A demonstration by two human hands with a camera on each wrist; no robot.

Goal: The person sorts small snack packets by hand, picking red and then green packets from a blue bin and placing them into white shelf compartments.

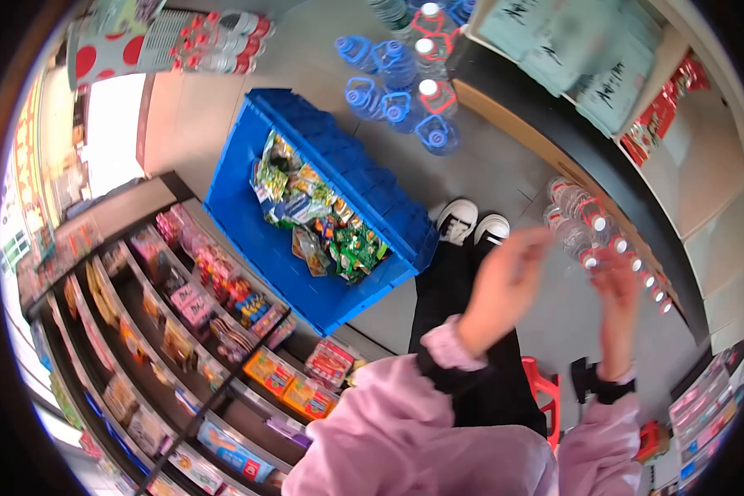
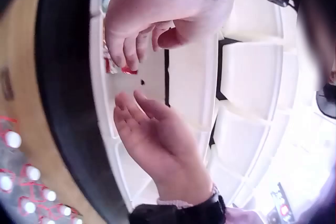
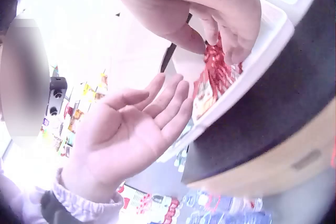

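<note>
In the head view my left hand [image 1: 508, 281] is raised in front of my legs, its fingers loosely bent. To its right my right hand [image 1: 618, 306] is up too, a little blurred. Seen from the left wrist, the left hand [image 2: 168, 8] has relaxed fingers pointing down, and the right hand [image 2: 163, 140] faces it palm up with nothing on it. The right wrist view shows the left palm [image 3: 136, 132] bare, while the right hand [image 3: 210, 14] overlaps red packets [image 3: 218, 74] in a white bin [image 3: 275, 32]. Neither hand holds anything.
A blue crate [image 1: 331, 306] with snack packets [image 1: 355, 252] stands at left, beside shelves of boxed goods [image 1: 190, 306]. Water bottles [image 1: 397, 66] stand on the floor ahead. More bottles [image 1: 574, 219] line the counter base [image 1: 521, 124]. A red stool [image 1: 541, 384] is behind the legs.
</note>
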